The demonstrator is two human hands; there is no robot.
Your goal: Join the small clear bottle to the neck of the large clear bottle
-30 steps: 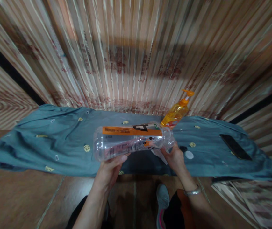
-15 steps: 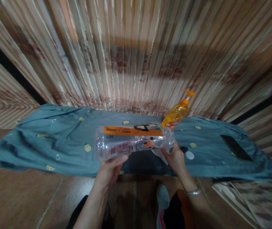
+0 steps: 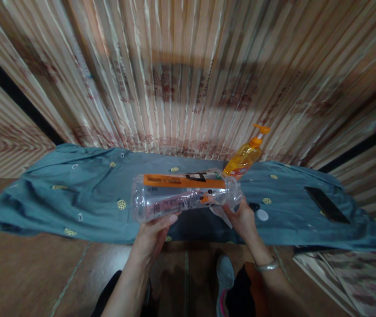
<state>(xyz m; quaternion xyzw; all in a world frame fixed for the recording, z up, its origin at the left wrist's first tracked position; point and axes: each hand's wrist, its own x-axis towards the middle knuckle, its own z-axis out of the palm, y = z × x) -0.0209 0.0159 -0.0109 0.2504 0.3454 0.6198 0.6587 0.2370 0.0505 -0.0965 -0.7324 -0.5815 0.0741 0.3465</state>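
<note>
A clear plastic bottle [image 3: 181,193] with an orange, black and grey label lies sideways between my hands, its neck to the right. My left hand [image 3: 156,229] grips it from below near the base, thumb along the near side. At the neck, my right hand [image 3: 241,215] is closed round it, and some of its fingers are hidden behind the plastic. Something white and thin, perhaps tissue [image 3: 221,215], shows below the neck by my right hand. Just behind the neck stands a pump bottle [image 3: 244,156] of yellow-orange liquid with an orange pump head.
A teal patterned cloth [image 3: 85,193] covers the long narrow surface. A white round cap [image 3: 262,215] and a small black round thing [image 3: 254,206] lie right of my right hand. Farther right lies a dark phone [image 3: 326,204]. A pleated curtain [image 3: 181,88] hangs behind.
</note>
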